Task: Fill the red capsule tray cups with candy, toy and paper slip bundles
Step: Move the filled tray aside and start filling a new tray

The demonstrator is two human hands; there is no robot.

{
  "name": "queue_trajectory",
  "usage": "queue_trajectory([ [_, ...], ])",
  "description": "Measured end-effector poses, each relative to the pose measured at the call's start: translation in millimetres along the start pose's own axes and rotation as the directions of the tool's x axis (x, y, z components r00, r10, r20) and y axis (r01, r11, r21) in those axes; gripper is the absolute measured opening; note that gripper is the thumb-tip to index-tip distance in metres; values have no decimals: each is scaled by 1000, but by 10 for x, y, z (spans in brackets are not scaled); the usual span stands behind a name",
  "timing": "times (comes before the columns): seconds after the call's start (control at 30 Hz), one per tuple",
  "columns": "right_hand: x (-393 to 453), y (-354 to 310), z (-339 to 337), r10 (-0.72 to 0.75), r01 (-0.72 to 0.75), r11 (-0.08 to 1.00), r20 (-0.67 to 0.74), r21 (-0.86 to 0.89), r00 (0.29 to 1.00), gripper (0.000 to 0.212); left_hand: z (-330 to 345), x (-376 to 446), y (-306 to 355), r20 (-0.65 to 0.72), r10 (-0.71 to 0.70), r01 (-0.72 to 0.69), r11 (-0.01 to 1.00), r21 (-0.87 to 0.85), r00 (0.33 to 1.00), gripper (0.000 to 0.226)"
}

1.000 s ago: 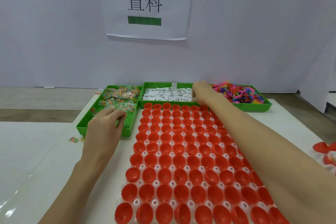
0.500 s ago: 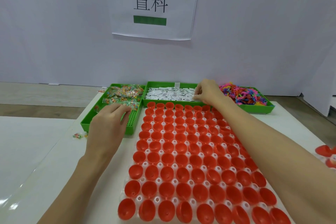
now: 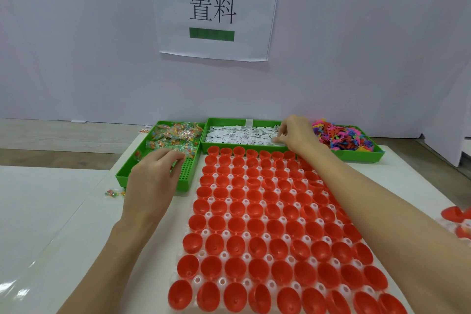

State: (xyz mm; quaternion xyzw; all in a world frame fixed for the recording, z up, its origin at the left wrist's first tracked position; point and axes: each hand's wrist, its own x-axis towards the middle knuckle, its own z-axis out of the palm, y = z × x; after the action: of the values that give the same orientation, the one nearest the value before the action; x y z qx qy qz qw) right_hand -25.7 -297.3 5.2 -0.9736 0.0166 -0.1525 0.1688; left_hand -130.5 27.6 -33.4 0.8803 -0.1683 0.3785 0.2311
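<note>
The big tray of red plastic capsule cups (image 3: 270, 224) lies flat on the white table (image 3: 63, 224), its long axis running away from the person toward the three green bins at its far end, every cup mouth-up and, as far as I can see, empty. The left hand (image 3: 150, 181) hangs over the green bin of wrapped candies (image 3: 175, 135), fingers curled down toward the packets; whether they hold one I cannot tell. The right hand (image 3: 293, 135) reaches further, across the tray's far right corner, fingertips pinched on a white paper slip (image 3: 276, 140) in the middle green bin (image 3: 216, 121). The bin of bright plastic toys (image 3: 344, 135) sits just right of it. The far rows lie just beside both hands, the right nearest, so I'd expect filling to start there.
</note>
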Motion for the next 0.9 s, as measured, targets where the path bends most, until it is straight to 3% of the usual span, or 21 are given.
queue_trajectory([
  [0.2, 0, 26, -31, 39, -44, 992, 44, 115, 998, 14, 8, 5, 18, -19, 29, -28, 999, 23, 999, 9],
  [0.43, -123, 33, -24, 79, -63, 973, -60, 223, 995, 16, -31, 13, 71, -18, 23, -23, 999, 31, 1000, 10],
  [0.57, -196, 16, -38, 87, -60, 960, -87, 274, 992, 19, -29, 14, 159, -12, -59, 57, 989, -136, 998, 13],
  [0.63, -244, -5, -84, 95, -65, 949, -83, 310, 992, 20, -9, 18, 239, -2, -159, 151, 940, -305, 987, 15],
  [0.73, -400, -68, -168, 117, -78, 903, -68, 423, 991, 21, 25, 25, 328, 113, -293, 306, 784, -541, 949, 19],
  [0.9, -917, -292, -300, 93, -52, 770, -32, 636, 995, 13, -7, 47, 426, 301, -326, 439, 562, -700, 896, 25],
])
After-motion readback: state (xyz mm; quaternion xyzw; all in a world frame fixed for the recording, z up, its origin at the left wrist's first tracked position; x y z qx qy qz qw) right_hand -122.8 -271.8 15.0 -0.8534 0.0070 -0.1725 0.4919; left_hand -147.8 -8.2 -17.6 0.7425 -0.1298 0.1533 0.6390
